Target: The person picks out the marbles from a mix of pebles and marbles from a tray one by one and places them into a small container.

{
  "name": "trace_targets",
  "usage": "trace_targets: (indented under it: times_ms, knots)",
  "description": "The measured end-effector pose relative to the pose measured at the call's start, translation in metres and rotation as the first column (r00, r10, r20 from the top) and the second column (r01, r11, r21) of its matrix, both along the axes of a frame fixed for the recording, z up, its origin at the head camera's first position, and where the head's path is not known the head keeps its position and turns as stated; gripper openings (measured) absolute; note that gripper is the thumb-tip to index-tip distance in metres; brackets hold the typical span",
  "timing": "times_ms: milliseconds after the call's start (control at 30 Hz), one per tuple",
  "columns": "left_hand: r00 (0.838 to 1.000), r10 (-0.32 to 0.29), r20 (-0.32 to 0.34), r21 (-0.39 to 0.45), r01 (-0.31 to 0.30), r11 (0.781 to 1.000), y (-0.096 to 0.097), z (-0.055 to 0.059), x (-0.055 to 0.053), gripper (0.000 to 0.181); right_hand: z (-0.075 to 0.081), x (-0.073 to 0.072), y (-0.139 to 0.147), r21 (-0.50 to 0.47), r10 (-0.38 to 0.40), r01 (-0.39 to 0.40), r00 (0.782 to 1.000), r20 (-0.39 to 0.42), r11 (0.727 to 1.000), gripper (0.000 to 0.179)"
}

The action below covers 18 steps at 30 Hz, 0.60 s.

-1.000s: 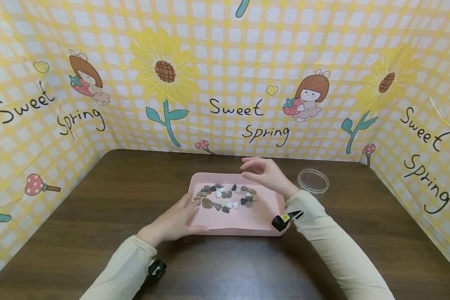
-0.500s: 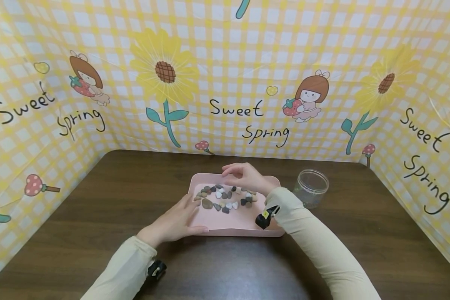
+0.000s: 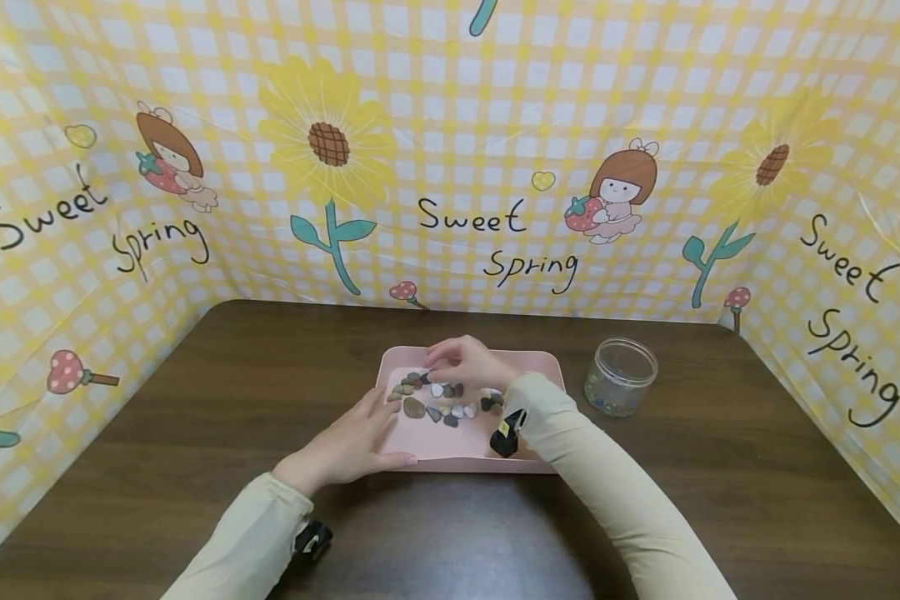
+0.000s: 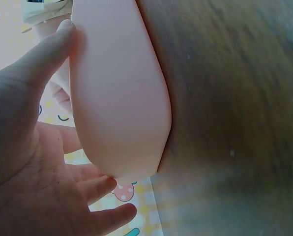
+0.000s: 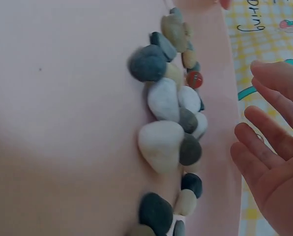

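A pink tray (image 3: 438,443) holds many small stones (image 3: 414,407) laid in a curving outline. My left hand (image 3: 348,442) rests at the tray's left end, thumb along the front rim, fingers fairly straight. In the left wrist view its fingertips touch the tray's corner. Over the back left of the stones hovers my right hand (image 3: 468,364), palm down. In the right wrist view that hand's (image 5: 274,132) thumb and forefinger tips come close together while the other fingers extend loosely; I cannot tell whether they pinch anything. A red marble (image 5: 194,79) lies among the stones.
A lidless clear jar (image 3: 621,375) with small coloured glass marbles at its bottom stands right of the tray. All sits on a dark wooden table (image 3: 180,400). A yellow checked cloth (image 3: 465,125) hangs along the back and both sides.
My right hand has moved left from the tray's back right corner to above the stones at left, uncovering the jar. My left hand stays in place.
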<state>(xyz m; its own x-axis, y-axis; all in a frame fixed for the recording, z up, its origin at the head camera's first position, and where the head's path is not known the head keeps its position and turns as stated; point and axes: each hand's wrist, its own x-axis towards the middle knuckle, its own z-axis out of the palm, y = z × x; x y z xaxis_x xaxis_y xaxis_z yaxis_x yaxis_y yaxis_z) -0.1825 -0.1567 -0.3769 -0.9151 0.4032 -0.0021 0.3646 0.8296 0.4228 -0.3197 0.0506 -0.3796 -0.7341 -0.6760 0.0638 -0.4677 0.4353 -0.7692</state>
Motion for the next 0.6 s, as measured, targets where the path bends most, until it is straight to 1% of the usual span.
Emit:
trace_targets:
  times_ms: [233, 300, 433, 600]
  knots:
    - [1.000, -0.007, -0.015, 0.007, 0.007, 1.000, 0.000, -0.001, 0.001, 0.083, -0.006, -0.001, -0.008, 0.081, 0.020, -0.019, 1.000, -0.008, 0.997, 0.024]
    - [1.000, -0.008, -0.019, 0.008, 0.008, 1.000, 0.000, -0.002, 0.001, 0.082, -0.006, -0.002, -0.010, 0.104, 0.029, -0.026, 0.999, -0.021, 0.994, 0.023]
    - [1.000, -0.011, -0.026, 0.008, 0.011, 1.000, -0.001, -0.002, 0.000, 0.082, -0.008, -0.003, -0.014, 0.125, 0.044, -0.039, 0.998, -0.038, 0.991, 0.023]
    - [1.000, -0.012, -0.028, 0.012, 0.012, 1.000, -0.001, -0.003, 0.000, 0.083, -0.010, -0.003, -0.019, 0.170, 0.035, -0.026, 0.998, -0.055, 0.985, 0.022]
